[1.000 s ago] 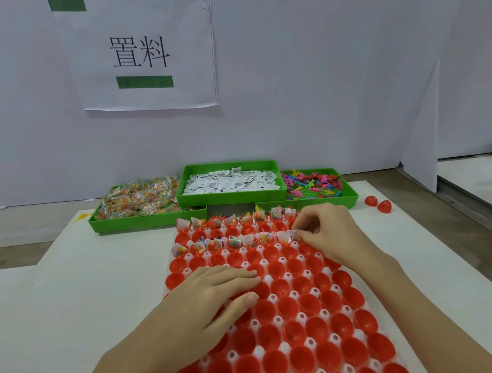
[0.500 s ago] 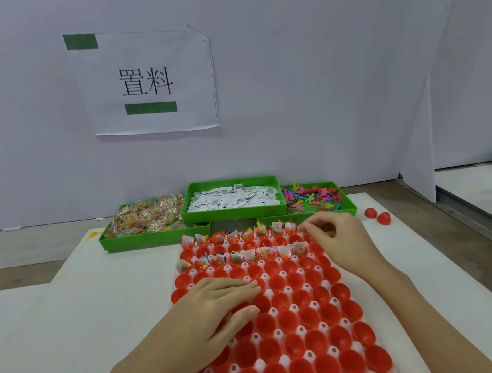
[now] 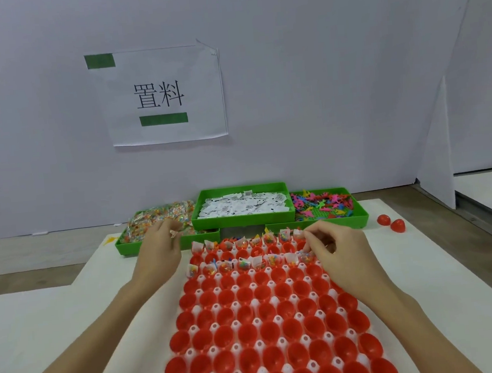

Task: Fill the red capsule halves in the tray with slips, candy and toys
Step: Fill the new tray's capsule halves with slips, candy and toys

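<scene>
From the head camera, the left hand (image 3: 158,253) pinches a clear-wrapped candy packet (image 3: 174,232) just over the green plastic candy bin (image 3: 166,241), while the right hand (image 3: 338,251), fingers curled, presses something small I cannot identify into a red plastic capsule half (image 3: 306,259) under its fingertips in the white tray (image 3: 280,317); seating it fully before letting go seems wise.

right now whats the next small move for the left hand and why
Probably bring the left hand back from the candy bin, where it seems to pinch a candy packet, and drop it into the first empty red halves below the two filled rows. The right hand is busy at the second row's right end.
</scene>
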Motion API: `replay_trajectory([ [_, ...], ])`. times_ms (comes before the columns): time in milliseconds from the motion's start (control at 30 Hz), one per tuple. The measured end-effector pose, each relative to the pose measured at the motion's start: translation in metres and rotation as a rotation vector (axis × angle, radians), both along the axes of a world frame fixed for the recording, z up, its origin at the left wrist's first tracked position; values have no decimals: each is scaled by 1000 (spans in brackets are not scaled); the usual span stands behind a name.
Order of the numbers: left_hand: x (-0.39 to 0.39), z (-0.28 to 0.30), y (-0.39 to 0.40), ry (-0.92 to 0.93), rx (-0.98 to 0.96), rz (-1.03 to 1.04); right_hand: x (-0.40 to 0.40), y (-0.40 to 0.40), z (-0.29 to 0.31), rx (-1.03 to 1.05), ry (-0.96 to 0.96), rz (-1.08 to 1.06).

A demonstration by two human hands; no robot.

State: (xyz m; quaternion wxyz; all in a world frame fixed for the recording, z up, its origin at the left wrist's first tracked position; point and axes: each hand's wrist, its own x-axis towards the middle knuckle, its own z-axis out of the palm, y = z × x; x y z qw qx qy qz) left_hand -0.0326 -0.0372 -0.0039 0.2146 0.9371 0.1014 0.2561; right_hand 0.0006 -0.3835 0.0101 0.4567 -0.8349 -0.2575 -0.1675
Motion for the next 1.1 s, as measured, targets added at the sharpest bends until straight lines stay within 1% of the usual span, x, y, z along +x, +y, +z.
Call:
replay_trajectory([
  [67, 14, 7, 23, 122, 95, -6, -2, 1, 0, 13, 0, 5],
  [133, 21, 12, 36, 252, 193, -65, -3, 2, 0, 17, -5, 7],
  [167, 23, 14, 40, 289, 221, -99, -3, 3, 0, 15, -7, 8],
  [300, 27, 18, 46, 302, 288, -136, -5, 3, 2, 9, 6, 6],
  [433, 26, 18, 44, 323, 411, -151, -6, 3, 2, -4, 13, 10],
  [533, 24, 18, 43, 301, 498, -148, -7, 3, 2, -10, 11, 3],
  [600, 23, 18, 44, 271, 482, -152, -7, 3, 2, -11, 17, 3],
  [800, 21, 25, 39, 212, 337, -146, -7, 4, 2, -20, 29, 0],
  [900, 19, 26, 41, 135, 344, -154, -7, 4, 2, -23, 31, 1],
  [1100, 20, 25, 45, 66, 311, -243, -9, 5, 1, -29, 37, 3],
])
